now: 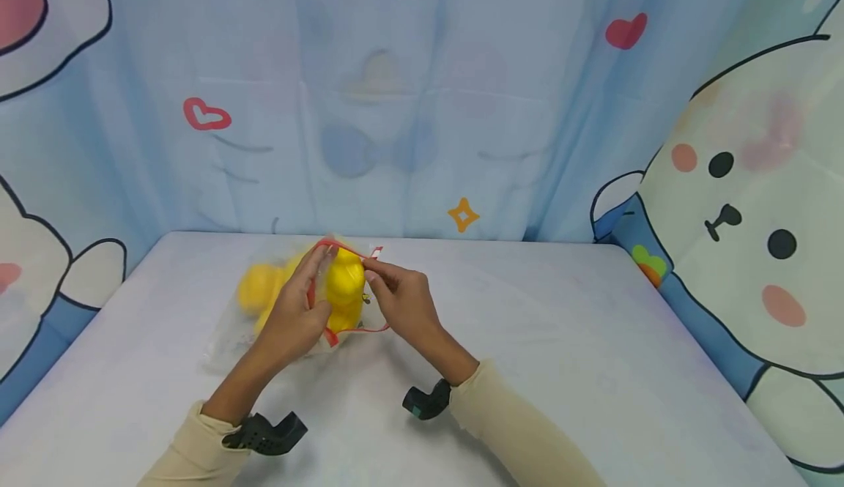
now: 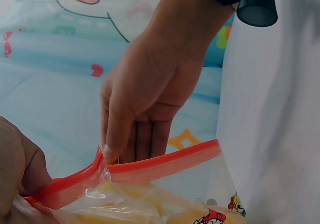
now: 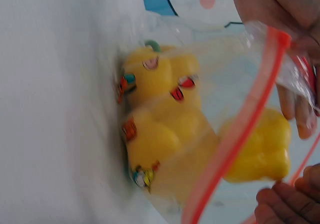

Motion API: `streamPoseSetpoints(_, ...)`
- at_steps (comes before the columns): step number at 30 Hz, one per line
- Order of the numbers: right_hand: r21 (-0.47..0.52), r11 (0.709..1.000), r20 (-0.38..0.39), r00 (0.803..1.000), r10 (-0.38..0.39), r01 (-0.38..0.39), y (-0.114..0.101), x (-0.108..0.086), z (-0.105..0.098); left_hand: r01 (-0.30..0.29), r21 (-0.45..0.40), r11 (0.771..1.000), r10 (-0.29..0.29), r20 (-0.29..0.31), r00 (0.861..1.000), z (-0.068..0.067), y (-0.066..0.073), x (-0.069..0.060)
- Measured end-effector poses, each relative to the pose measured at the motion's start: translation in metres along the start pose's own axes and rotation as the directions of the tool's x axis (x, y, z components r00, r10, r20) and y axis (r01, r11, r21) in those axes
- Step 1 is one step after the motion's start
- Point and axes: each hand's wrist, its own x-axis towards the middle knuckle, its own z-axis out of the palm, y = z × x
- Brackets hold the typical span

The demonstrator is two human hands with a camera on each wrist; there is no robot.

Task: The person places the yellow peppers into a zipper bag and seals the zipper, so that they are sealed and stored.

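Note:
A clear zip bag with a red seal strip and small cartoon prints lies on the table, its mouth held apart. Inside it are several yellow bell peppers, one showing a green stem. Another yellow bell pepper sits at the bag's mouth between the two hands. My left hand grips the near-left side of the mouth, thumb by the red strip. With thumb and index finger, my right hand pinches the rim on the right, close to that pepper; its fingertips are partly hidden in the left wrist view.
A white cloth covers the table. Behind it hangs a light blue curtain with hearts and cartoon animals. Black camera mounts are strapped at both wrists.

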Motion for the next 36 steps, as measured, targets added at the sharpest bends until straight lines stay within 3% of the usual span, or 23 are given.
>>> streamPoseSetpoints(5,0.134,0.984,-0.106,0.989,-0.101,0.114,0.011,0.007,-0.017,0.007,0.018,1.0,-0.007,-0.012,1.0,-0.001,0.002,0.0)
streamPoseSetpoints(8,0.171,0.971,-0.113,0.983,-0.146,0.164,0.016,0.01,-0.027,0.01,0.04,0.999,-0.009,-0.014,1.0,-0.003,0.004,0.0)
streamPoseSetpoints(12,0.199,0.973,0.01,0.992,-0.123,0.118,0.011,0.008,-0.038,0.009,0.068,0.998,-0.008,-0.011,1.0,-0.005,0.005,-0.001)
streamPoseSetpoints(15,0.224,0.972,0.119,0.988,-0.103,0.074,0.014,0.006,-0.039,0.01,0.084,0.996,-0.01,-0.006,1.0,-0.006,0.006,-0.002)
streamPoseSetpoints(18,0.252,0.966,0.174,0.978,-0.113,0.066,0.033,0.006,-0.034,0.003,0.1,0.995,-0.004,0.006,1.0,-0.007,0.008,-0.003)
streamPoseSetpoints(23,0.285,0.954,0.222,0.962,-0.161,0.094,0.026,0.004,-0.033,-0.035,0.124,0.992,0.031,0.037,0.999,-0.011,0.011,-0.005)
streamPoseSetpoints(25,0.287,0.95,0.212,0.959,-0.188,0.123,0.017,0.003,-0.033,-0.048,0.124,0.991,0.042,0.048,0.998,-0.012,0.01,-0.005)
streamPoseSetpoints(31,0.271,0.945,0.14,0.964,-0.227,0.183,0.017,0.002,-0.029,-0.067,0.13,0.989,0.053,0.109,0.993,-0.01,0.008,-0.003)
streamPoseSetpoints(36,0.26,0.94,0.11,0.96,-0.257,0.222,0.019,0.002,-0.03,-0.128,0.128,0.984,0.108,0.152,0.983,-0.012,0.007,-0.003)
